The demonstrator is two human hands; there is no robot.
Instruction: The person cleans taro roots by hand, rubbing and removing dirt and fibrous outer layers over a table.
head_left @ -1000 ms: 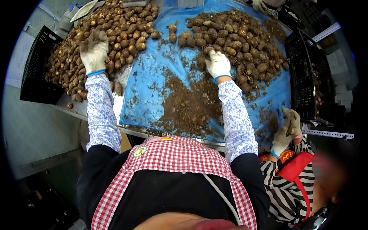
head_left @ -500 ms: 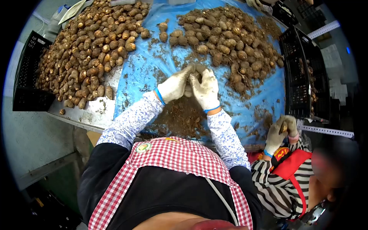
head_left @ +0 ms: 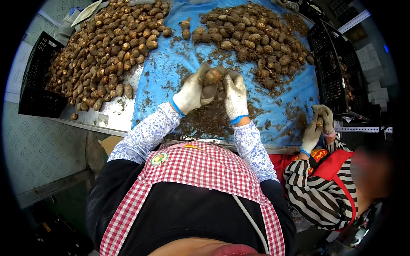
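In the head view my left hand (head_left: 193, 91), in a soiled white glove, is wrapped round a brown root tuber (head_left: 213, 77) above the dirt in the middle of the table. Close to the tuber's right side is my right hand (head_left: 235, 94), gloved too, with its fingers bent together; whatever they hold is hidden. A pile of cleaner tubers (head_left: 98, 59) lies to the left on bare metal. Beyond my hands, on the blue sheet (head_left: 160, 87), is a pile of hairy, soil-covered tubers (head_left: 256, 38).
A black crate (head_left: 40, 100) stands at the left edge, and more black crates (head_left: 329, 64) at the right. At the lower right a co-worker (head_left: 324, 187) in striped sleeves holds a small tuber in gloved hands. Loose soil (head_left: 209, 121) covers the near table.
From one second ago, my hands have left the two piles and come together in the middle. Since half a second ago, they have parted slightly, and a tuber shows in my left hand.
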